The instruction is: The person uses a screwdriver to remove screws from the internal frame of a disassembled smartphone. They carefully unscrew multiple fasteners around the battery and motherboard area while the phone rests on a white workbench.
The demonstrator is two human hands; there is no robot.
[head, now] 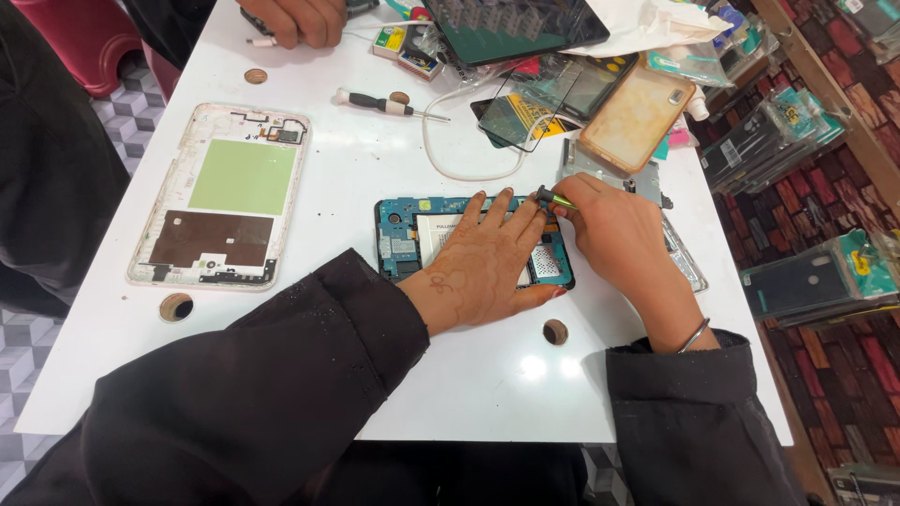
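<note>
Both arms reach forward in black sleeves. The left hand (487, 267) lies palm down, fingers spread and pointing away, with a henna pattern on its back. The right hand (614, 234) is curled, fingertips pinched together beside the left fingertips, a bangle at its wrist

The tablet (412, 239) lies mid-desk (356, 169) under the left hand (487, 267). The back cover (222, 195) lies towards the left edge (screwdriver (380, 102) behind, nearer the far edge).

Bare table (450, 375) lies near the body; phone parts (581, 89) crowd the far edge.
</note>
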